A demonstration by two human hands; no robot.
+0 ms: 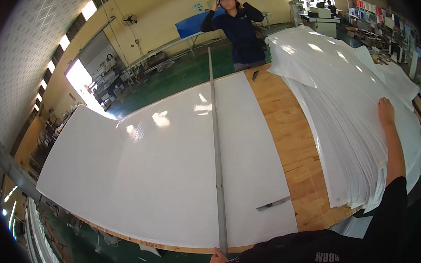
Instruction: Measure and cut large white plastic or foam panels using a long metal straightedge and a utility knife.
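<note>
A long grey metal straightedge [217, 150] lies across a large glossy white sheet [150, 173] on the wooden table [285, 136]. At the near table edge, beside the straightedge's end, my left hand [218, 257] shows only partly, fingers bent; what it grips is hidden. My right hand [385, 107] reaches to the right, fingers curled on the top sheet of a thick, fanned stack of white sheets [335, 85]. A slim cutter-like tool [273, 203] lies on the white sheet near the front. A small dark tool [255, 75] rests on the bare wood at the far edge.
A person in dark clothing [243, 38] stands across the table, both hands raised to headgear. Behind are a long bench [164, 50] with a blue object, an open doorway, machinery and cluttered shelves [377, 20]. Another person [331, 9] is at a desk in the distance.
</note>
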